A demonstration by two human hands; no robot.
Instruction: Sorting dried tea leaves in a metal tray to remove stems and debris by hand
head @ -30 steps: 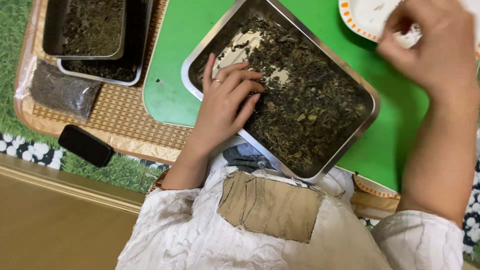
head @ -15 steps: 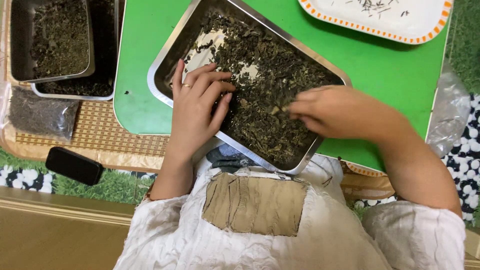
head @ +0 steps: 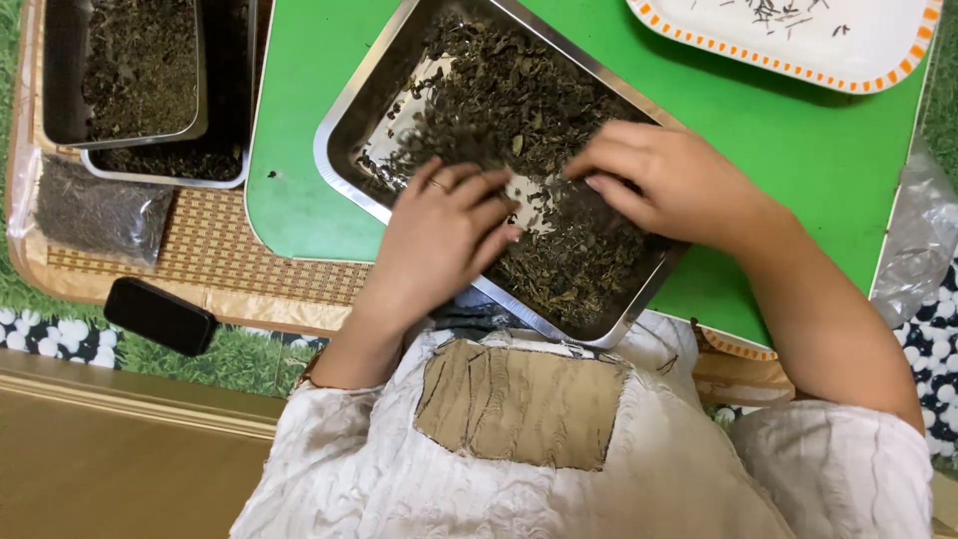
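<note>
Fingers of my left hand lie spread and slack on the dried leaves, holding nothing, a ring on one of them. Those of my right hand are curled down into the same heap, tips buried among the leaves; I cannot tell whether they pinch anything. Both hands rest inside the steel tray, near its close edge, with a bare strip of tray bottom showing between them and most of the leaves piled just beyond my fingertips.

That tray sits slantwise on a green worktop. Past my right hand, at the far edge, stands a white plate with an orange-patterned rim and a few thin stems on it. To my left, two smaller metal trays of dark leaves are stacked on a woven mat, a clear bag of dark leaves just beside them. A black phone lies on grass-printed flooring. Crumpled clear plastic lies to my right.
</note>
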